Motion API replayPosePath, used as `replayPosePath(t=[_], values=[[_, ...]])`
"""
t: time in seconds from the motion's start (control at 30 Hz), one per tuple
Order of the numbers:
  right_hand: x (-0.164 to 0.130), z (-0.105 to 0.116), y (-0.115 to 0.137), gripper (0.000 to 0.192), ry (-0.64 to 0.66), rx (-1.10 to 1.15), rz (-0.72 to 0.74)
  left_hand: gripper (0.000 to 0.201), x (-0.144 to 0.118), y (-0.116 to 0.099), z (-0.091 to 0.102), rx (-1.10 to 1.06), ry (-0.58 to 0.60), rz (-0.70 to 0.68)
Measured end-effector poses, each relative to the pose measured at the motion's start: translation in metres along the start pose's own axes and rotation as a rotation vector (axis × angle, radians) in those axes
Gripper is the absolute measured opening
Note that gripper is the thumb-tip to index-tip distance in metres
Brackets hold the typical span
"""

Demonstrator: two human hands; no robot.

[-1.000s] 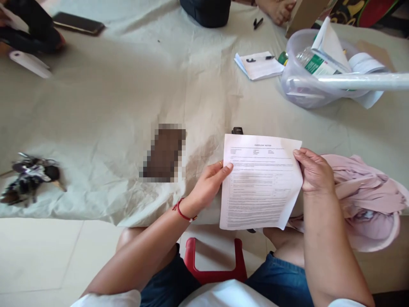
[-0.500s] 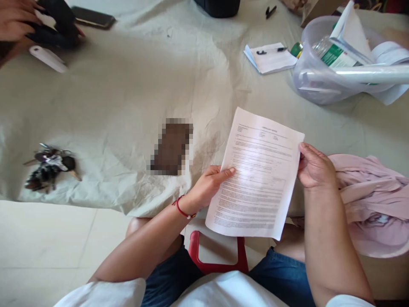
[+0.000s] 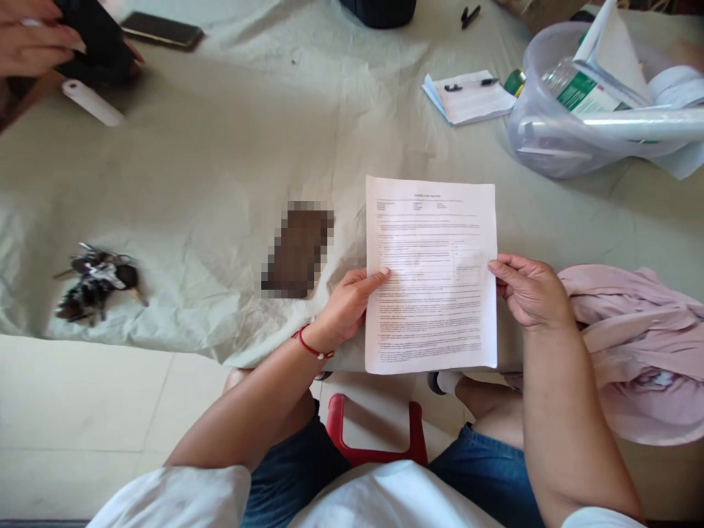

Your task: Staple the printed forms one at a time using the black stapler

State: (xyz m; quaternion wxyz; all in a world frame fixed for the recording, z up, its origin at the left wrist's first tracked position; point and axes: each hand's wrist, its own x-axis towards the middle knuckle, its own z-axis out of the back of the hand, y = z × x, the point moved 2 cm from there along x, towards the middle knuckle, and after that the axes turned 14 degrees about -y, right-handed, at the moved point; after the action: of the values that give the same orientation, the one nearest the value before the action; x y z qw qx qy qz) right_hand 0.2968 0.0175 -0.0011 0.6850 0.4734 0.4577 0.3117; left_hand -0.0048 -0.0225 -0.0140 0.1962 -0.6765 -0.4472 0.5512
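Note:
A printed sheet of paper (image 3: 434,293), dense with small text, is held nearly upright in front of me over the table's near edge. My left hand (image 3: 349,304) grips its left edge, thumb on top and fingers hidden behind. At the right edge, my right hand (image 3: 525,286) pinches the sheet between thumb and fingers. Just left of the paper lies a dark rectangular object (image 3: 298,253), blurred by pixelation, on the pale green tablecloth (image 3: 209,169). Whether one sheet or several are held, I cannot tell.
A bunch of keys (image 3: 99,282) lies at left. Another person's hand (image 3: 38,48) is by a black object and a phone (image 3: 162,31). A notepad with pens (image 3: 473,103) sits beside a clear plastic basin (image 3: 522,147). Pink cloth (image 3: 632,315) is at right, a red stool (image 3: 377,458) below.
Both hands have turned the sheet from a tilt to nearly straight and shifted it slightly left. The other person's hand at upper left has moved a little.

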Motion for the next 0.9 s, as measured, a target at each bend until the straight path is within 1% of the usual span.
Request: replayPosePath(t=[0.1, 0.23, 0.37, 0.5, 0.6, 0.77, 0.9], values=[[0.004, 0.005, 0.002, 0.048, -0.072, 0.006, 0.012, 0.037, -0.001, -0.004, 0.001, 0.028, 0.011, -0.060], [0.006, 0.012, 0.004, 0.048, -0.087, 0.028, 0.015, 0.041, -0.003, -0.011, 0.005, 0.125, -0.036, -0.139], [0.007, 0.016, 0.003, 0.048, -0.076, 0.027, 0.012, 0.046, -0.002, -0.015, 0.007, 0.091, 0.015, -0.120], [0.008, 0.017, 0.003, 0.048, -0.053, -0.017, 0.025, 0.046, -0.001, -0.014, 0.007, 0.094, 0.072, -0.088], [0.008, 0.016, 0.004, 0.048, -0.041, -0.054, 0.033, 0.040, 0.001, -0.011, 0.008, 0.140, 0.055, -0.088], [0.007, 0.016, 0.005, 0.050, -0.052, -0.059, 0.014, 0.017, 0.003, -0.009, 0.008, 0.196, -0.002, -0.031], [0.007, 0.016, 0.003, 0.050, -0.011, -0.095, -0.013, 0.010, 0.001, -0.010, 0.007, 0.192, -0.049, 0.009]])
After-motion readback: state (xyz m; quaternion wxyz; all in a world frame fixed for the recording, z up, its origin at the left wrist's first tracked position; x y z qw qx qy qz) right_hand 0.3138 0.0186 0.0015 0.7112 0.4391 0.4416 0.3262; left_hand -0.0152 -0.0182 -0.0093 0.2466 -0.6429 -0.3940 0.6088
